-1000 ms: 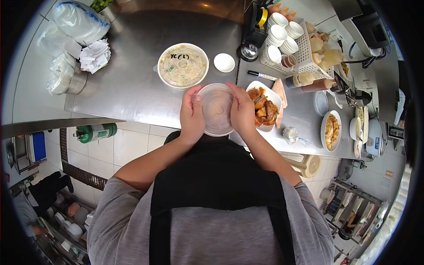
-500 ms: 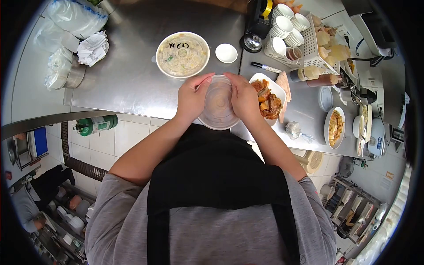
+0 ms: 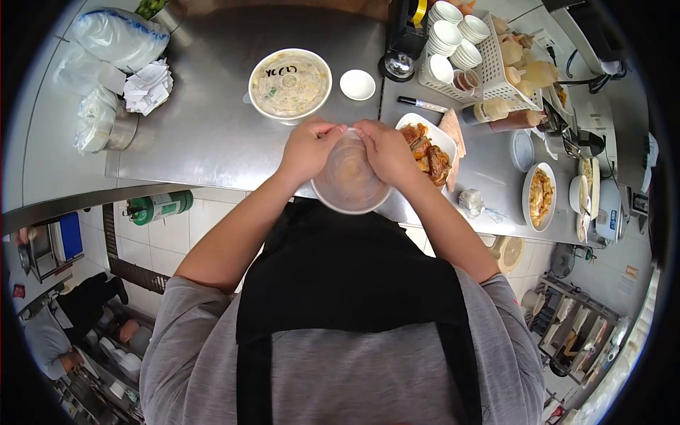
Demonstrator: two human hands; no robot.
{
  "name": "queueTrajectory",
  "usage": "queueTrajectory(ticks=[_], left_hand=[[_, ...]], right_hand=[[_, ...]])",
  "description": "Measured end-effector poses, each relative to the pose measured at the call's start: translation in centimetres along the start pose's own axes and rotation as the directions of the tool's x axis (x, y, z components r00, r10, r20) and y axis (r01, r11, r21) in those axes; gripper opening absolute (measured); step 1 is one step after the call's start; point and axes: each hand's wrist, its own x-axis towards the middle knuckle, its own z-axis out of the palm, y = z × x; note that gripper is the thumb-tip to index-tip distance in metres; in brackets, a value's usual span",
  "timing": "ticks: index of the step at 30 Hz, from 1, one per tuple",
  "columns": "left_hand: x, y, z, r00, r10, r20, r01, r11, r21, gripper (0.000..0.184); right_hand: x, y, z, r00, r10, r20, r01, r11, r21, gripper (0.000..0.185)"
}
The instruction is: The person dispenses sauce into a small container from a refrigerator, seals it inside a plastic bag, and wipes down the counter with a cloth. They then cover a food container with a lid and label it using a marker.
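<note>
A round, translucent plastic lid (image 3: pixel 350 180) is at the counter's front edge, close to my apron. My left hand (image 3: pixel 307 150) has its fingers closed on the lid's far left rim. Opposite it, my right hand (image 3: pixel 386 152) grips the far right rim, and the thumbs nearly meet. Whether a bowl sits under the lid I cannot tell. Just beyond my hands stands a lidded round bowl (image 3: pixel 290 83) of food, with black writing on top. A small white dish (image 3: pixel 358 85) lies beside it. Right of my right hand is a white dish of browned chicken pieces (image 3: pixel 437 163).
A marker (image 3: pixel 423 105), a pink cloth (image 3: pixel 452 131) and a tied plastic bag (image 3: pixel 470 201) lie at right. Stacked white cups (image 3: pixel 445 35) and sauce bottles stand behind. A bowl of food (image 3: pixel 541 198) is farther right. Plastic bags (image 3: pixel 120 37) and papers sit at left.
The lid has tilted and come slightly nearer my body. My hands have drawn together along its far rim, and their fingers have curled more.
</note>
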Motion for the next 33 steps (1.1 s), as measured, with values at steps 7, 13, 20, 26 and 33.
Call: queueTrajectory(ticks=[7, 13, 20, 26, 33], left_hand=[[-2.0, -0.2, 0.8, 0.990, -0.118, 0.073, 0.136, 0.931, -0.339, 0.026], [-2.3, -0.4, 1.6, 0.998, 0.011, -0.060, -0.037, 0.890, -0.454, 0.027], [-2.0, 0.2, 0.1, 0.979, -0.157, 0.132, 0.198, 0.891, -0.409, 0.028], [-3.5, -0.8, 0.7, 0.977, -0.138, -0.161, 0.039, 0.863, -0.503, 0.033], [-3.6, -0.3, -0.3, 0.985, -0.151, 0.083, 0.173, 0.861, -0.478, 0.040]], right_hand=[[-1.5, -0.1, 0.6, 0.991, 0.130, 0.035, -0.135, 0.965, 0.226, 0.021], [-1.6, 0.7, 1.2, 0.984, 0.171, 0.042, -0.172, 0.886, 0.430, 0.024], [-0.2, 1.3, 1.9, 0.991, 0.081, -0.105, -0.038, 0.933, 0.359, 0.024], [-2.0, 0.2, 0.4, 0.966, 0.089, -0.243, -0.029, 0.970, 0.241, 0.036], [-1.1, -1.5, 1.0, 0.991, 0.100, -0.087, -0.106, 0.993, -0.058, 0.038]])
